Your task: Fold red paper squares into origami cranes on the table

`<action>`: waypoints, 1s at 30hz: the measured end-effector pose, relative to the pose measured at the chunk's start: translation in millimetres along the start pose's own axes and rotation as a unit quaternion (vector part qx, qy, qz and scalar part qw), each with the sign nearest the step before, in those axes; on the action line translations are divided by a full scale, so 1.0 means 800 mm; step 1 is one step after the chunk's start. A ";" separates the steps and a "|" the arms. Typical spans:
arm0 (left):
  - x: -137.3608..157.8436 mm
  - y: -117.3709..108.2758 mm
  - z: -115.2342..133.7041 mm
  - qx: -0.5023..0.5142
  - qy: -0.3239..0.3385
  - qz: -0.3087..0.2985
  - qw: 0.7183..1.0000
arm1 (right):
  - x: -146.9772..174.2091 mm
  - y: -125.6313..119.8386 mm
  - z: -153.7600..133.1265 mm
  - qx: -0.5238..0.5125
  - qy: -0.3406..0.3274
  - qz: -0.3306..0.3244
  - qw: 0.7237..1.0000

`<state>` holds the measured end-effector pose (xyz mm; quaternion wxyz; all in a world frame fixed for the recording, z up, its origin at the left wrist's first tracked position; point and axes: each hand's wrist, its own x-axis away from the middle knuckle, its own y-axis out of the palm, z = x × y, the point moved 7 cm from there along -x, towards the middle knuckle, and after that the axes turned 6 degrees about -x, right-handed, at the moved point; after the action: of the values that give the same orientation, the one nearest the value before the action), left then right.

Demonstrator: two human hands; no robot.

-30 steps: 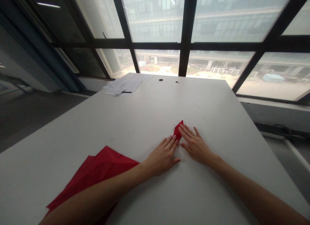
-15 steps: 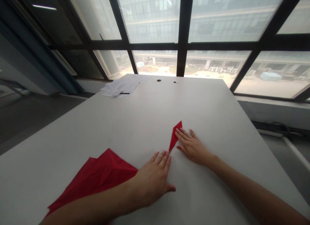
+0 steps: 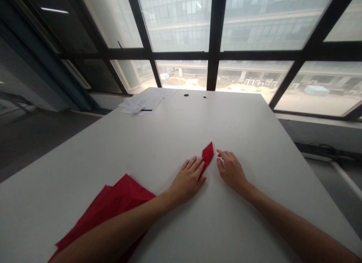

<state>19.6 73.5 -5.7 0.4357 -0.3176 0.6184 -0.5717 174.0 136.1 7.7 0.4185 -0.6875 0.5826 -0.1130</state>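
Observation:
A narrow piece of folded red paper [image 3: 208,153] lies on the white table, its far end pointed. Across its near part rests my left hand [image 3: 190,179], palm down with fingers outstretched, hiding much of that end. Just right of the paper, my right hand [image 3: 232,170] is held with bent fingers and thumb apart, nothing between them and no contact with the paper. Larger sheets of creased red paper [image 3: 113,202] lie at the lower left, partly covered by my left forearm.
The white table [image 3: 240,119] reaches back to large dark-framed windows [image 3: 214,66]. Loose white papers [image 3: 149,100] lie at its far left, with a small dark object among them. Two dark holes [image 3: 186,95] show near the far edge. A blue curtain [image 3: 70,78] hangs at left.
My left hand has slid forward from the paper's near tip onto its body. My right hand has come off the paper and moved slightly right, its fingers now bent.

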 end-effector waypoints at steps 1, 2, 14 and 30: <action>0.001 -0.002 0.001 0.005 0.001 0.002 1.000 | 0.001 0.000 0.003 -0.036 0.028 0.003 0.999; 0.001 -0.005 0.001 0.011 0.003 0.004 1.000 | 0.002 0.001 0.006 -0.084 0.055 -0.001 0.995; -0.001 -0.009 0.008 0.046 0.029 0.003 0.999 | 0.008 0.006 0.021 -0.587 0.339 0.038 0.735; -0.023 -0.021 -0.031 0.477 -0.135 0.119 0.860 | -0.010 0.003 0.004 -0.523 0.161 0.035 0.836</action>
<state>3.2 97.8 13.6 0.6776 -0.0689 0.2382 -0.6923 171.9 144.7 6.9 -0.0994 -0.7553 0.6376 0.1143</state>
